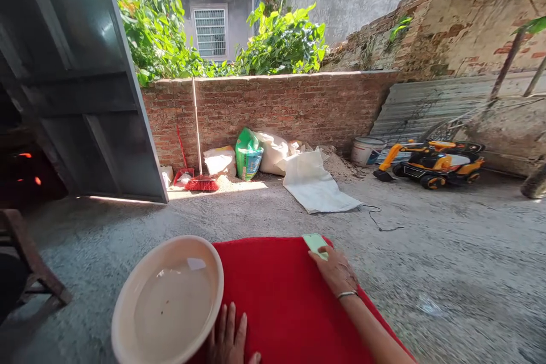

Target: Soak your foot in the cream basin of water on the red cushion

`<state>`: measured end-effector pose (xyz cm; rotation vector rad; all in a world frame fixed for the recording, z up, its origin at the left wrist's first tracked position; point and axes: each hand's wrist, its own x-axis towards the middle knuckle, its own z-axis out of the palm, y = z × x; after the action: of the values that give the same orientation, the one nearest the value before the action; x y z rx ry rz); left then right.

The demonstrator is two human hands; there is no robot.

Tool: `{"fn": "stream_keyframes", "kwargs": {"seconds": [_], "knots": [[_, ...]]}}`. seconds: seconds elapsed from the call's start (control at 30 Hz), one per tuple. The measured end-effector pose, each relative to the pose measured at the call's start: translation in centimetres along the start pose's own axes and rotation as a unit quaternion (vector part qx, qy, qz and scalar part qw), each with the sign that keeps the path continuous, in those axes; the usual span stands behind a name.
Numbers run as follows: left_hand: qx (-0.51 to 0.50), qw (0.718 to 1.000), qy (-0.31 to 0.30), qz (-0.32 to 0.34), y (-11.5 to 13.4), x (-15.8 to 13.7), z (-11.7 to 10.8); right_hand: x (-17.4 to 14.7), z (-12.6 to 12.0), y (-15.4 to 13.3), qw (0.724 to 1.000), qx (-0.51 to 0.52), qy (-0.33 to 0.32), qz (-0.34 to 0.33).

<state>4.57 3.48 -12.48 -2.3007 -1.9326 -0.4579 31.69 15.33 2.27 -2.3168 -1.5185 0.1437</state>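
A red cloth [273, 296] lies spread over a surface in front of me. My left hand [229, 334] rests flat on its near part, fingers spread, close beside the basin. Near the cloth's far right corner, my right hand [335, 268] is closed on a pale green flat rectangular block [314, 243], whose exact kind I cannot make out. A band circles that wrist. On the left stands a cream plastic basin [216, 273] with what looks like shallow clear water and a few dark specks in it.
A brick wall [307, 102] runs across the back. Along it stand a red broom [202, 183], a green sack [248, 154], a white sack [272, 152] and a bucket [364, 152]. A toy excavator [441, 164] is at right; a metal door [98, 125] and wooden chair [32, 253] at left.
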Motion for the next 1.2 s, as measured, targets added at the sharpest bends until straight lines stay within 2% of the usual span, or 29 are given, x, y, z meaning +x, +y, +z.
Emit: {"fn": "stream_keyframes", "kwargs": {"seconds": [0.23, 0.33, 0.43, 0.53, 0.63, 0.7, 0.77, 0.87, 0.97, 1.07, 1.13, 1.2], "knots": [[0.011, 1.000, 0.024, -0.007, -0.9, 0.3, 3.0, -9.5, 6.8, -11.3, 0.980, 0.063, -0.096, -0.165], [0.006, 0.999, 0.037, -0.014, -0.7, 0.2, 2.6, -10.6, 7.6, -12.3, 0.972, 0.042, -0.099, -0.209], [-0.008, 0.999, 0.043, -0.021, -0.1, 0.0, 1.4, -8.1, 5.6, -8.8, 0.984, 0.000, -0.091, -0.153], [-0.015, 0.998, 0.056, -0.019, 0.3, 0.0, 0.6, -4.4, 1.7, -2.5, 0.995, -0.029, -0.070, -0.063], [-0.010, 0.994, 0.107, -0.005, 0.4, 0.0, 0.4, -2.0, -1.8, 3.3, 0.997, -0.048, -0.047, 0.029], [0.001, 0.989, 0.150, 0.015, 0.2, 0.1, 0.4, -1.5, -2.9, 5.5, 0.997, -0.041, -0.025, 0.063], [0.014, 0.982, 0.185, 0.035, 0.0, 0.1, 0.4, -2.0, -2.8, 5.8, 0.998, -0.016, -0.003, 0.063], [0.035, 0.976, 0.212, 0.045, -0.4, -0.2, 0.4, -4.5, -0.5, 2.6, 1.000, 0.030, -0.007, 0.001], [0.042, 0.973, 0.219, 0.052, -0.9, -0.8, 0.6, -8.6, 3.1, -3.1, 0.991, 0.060, -0.053, -0.111], [0.037, 0.975, 0.209, 0.066, -1.6, -1.4, 1.0, -12.4, 6.0, -7.9, 0.977, 0.062, -0.092, -0.180], [0.031, 0.978, 0.195, 0.070, -2.0, -1.7, 1.2, -13.4, 6.8, -9.1, 0.973, 0.052, -0.101, -0.203], [0.025, 0.981, 0.179, 0.068, -2.1, -1.9, 1.3, -12.9, 6.4, -8.0, 0.975, 0.036, -0.089, -0.201]]}}
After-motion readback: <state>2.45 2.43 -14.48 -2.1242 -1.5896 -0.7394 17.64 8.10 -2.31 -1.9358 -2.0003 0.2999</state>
